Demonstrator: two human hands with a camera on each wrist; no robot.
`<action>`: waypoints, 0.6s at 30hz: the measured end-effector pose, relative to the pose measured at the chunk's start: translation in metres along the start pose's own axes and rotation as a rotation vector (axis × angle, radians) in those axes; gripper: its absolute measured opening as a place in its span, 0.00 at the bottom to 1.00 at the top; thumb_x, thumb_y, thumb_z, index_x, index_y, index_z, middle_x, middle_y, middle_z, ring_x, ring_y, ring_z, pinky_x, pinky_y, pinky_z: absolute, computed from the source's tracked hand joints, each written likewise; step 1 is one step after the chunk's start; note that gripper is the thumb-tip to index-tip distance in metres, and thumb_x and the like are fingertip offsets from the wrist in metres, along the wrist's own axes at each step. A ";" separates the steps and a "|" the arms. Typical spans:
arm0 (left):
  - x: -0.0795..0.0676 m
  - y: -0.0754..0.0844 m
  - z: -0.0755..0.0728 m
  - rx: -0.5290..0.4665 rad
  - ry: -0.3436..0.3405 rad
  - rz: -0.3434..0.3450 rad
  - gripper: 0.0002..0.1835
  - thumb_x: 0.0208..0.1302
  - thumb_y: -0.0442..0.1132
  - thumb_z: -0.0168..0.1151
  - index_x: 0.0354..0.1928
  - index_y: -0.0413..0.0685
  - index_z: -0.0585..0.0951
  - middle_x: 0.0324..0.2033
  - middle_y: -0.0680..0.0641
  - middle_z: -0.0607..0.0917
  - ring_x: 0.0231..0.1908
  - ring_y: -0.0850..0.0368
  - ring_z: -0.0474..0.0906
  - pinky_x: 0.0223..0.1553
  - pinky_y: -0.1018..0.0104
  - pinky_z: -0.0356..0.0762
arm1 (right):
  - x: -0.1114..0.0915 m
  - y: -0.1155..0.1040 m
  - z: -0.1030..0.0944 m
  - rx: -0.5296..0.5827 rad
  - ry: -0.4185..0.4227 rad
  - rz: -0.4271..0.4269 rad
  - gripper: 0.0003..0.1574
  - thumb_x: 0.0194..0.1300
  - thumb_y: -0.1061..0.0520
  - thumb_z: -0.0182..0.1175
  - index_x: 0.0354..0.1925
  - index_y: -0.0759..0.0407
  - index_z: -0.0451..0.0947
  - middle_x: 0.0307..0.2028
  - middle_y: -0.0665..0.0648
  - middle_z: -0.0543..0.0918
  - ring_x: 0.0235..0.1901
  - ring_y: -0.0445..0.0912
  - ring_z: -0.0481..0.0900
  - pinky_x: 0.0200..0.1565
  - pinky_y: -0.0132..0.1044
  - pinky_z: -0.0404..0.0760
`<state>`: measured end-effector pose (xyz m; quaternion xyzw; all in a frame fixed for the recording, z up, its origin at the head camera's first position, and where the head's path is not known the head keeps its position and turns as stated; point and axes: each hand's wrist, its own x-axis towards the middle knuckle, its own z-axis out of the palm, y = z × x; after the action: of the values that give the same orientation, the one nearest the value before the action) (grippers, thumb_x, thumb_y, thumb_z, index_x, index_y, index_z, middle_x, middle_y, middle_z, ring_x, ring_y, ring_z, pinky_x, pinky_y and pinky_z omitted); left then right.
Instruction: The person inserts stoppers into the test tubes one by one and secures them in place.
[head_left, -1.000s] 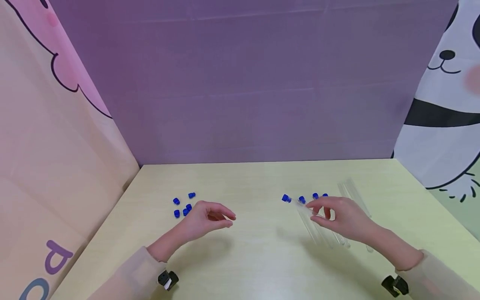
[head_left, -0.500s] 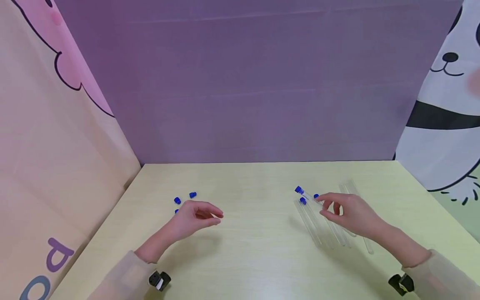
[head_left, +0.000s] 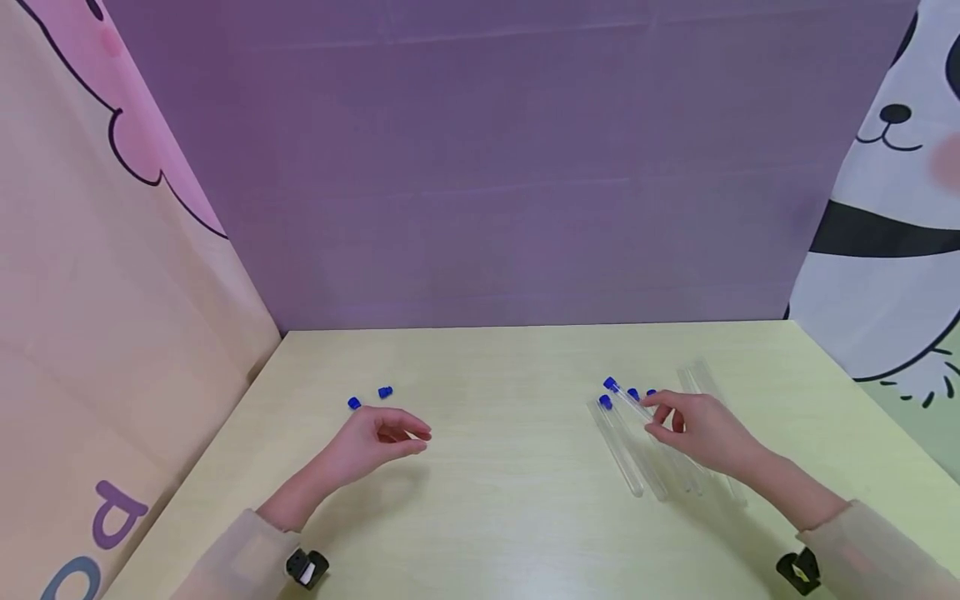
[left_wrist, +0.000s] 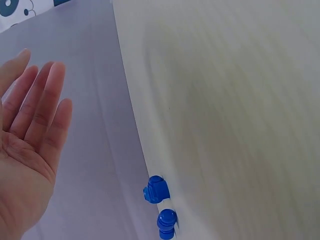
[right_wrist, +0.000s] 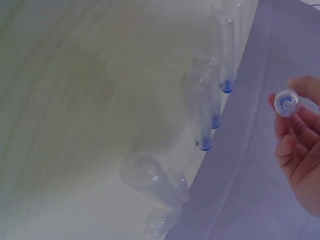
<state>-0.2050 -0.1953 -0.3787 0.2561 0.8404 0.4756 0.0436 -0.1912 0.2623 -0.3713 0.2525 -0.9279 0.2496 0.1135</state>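
My right hand [head_left: 697, 425] pinches a clear test tube [right_wrist: 287, 103] between thumb and fingertips. Its blue cap [head_left: 611, 383] points away to the far left, and the rounded bottom faces the right wrist camera. Below and beside that hand lie several blue-capped test tubes [head_left: 624, 458] on the table. My left hand [head_left: 367, 442] hovers over the table's left side, fingers loosely bent and holding nothing. Just beyond it are two loose blue caps [head_left: 386, 392], also in the left wrist view as small stoppers [left_wrist: 158, 189]. The left hand hides the table area beneath it.
More clear tubes [head_left: 699, 379] lie behind the right hand, with no blue showing at their far ends. The pale wooden table [head_left: 480, 517] ends at a purple backdrop [head_left: 480, 167]. A cartoon-printed cloth [head_left: 150, 358] borders the left side.
My right hand, with the capped tube, has shifted right over the lying tubes. My left hand has drifted left, now covering several of the loose blue caps that showed before.
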 end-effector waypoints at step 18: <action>-0.007 -0.005 -0.014 0.052 0.007 -0.014 0.11 0.59 0.37 0.70 0.43 0.40 0.85 0.39 0.45 0.87 0.35 0.55 0.83 0.38 0.67 0.81 | 0.004 0.013 0.017 0.026 -0.076 0.101 0.14 0.59 0.64 0.67 0.44 0.65 0.79 0.27 0.45 0.79 0.21 0.38 0.70 0.22 0.31 0.72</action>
<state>-0.2052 -0.2117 -0.3766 0.2495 0.8544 0.4543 0.0372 -0.2028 0.2610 -0.3896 0.2163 -0.9398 0.2571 0.0620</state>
